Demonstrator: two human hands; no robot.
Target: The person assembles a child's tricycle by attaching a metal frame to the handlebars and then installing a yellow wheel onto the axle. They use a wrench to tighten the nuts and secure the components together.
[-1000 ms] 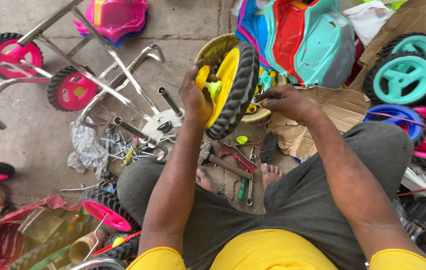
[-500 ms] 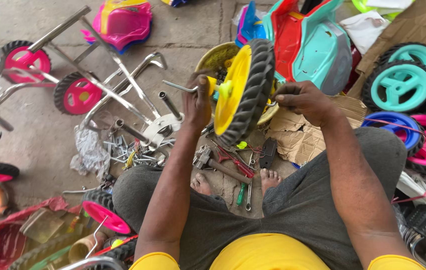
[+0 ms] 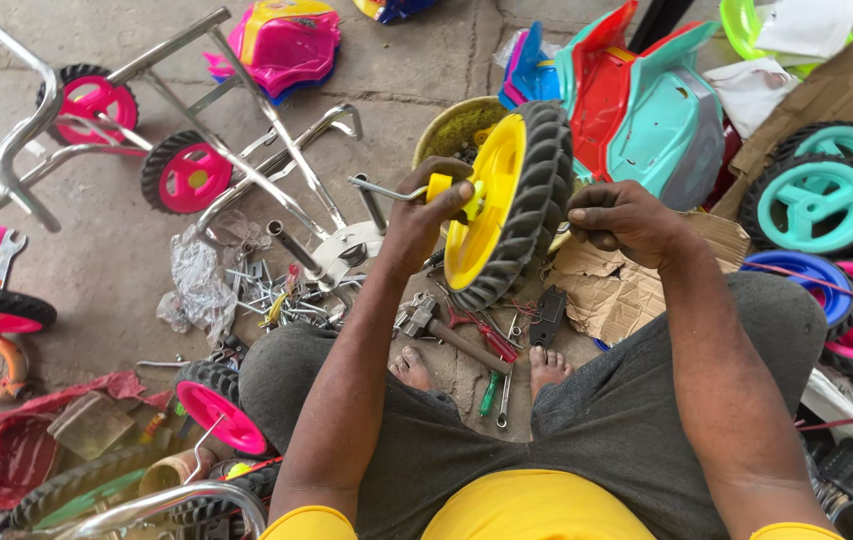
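person, seated, seen from above. top: bright yellow, short sleeves ending at the upper arms. legwear: dark grey fabric, soft and creased, covering both thighs to the knees. forearms bare. left hand [image 3: 425, 215] and right hand [image 3: 622, 218] bare, no gloves, rings or watch visible. feet bare, toes showing.

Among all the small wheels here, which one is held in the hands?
The yellow-hubbed wheel with black tread, held up between the left hand and right hand. The pink wheels and teal wheel lie untouched on the ground.
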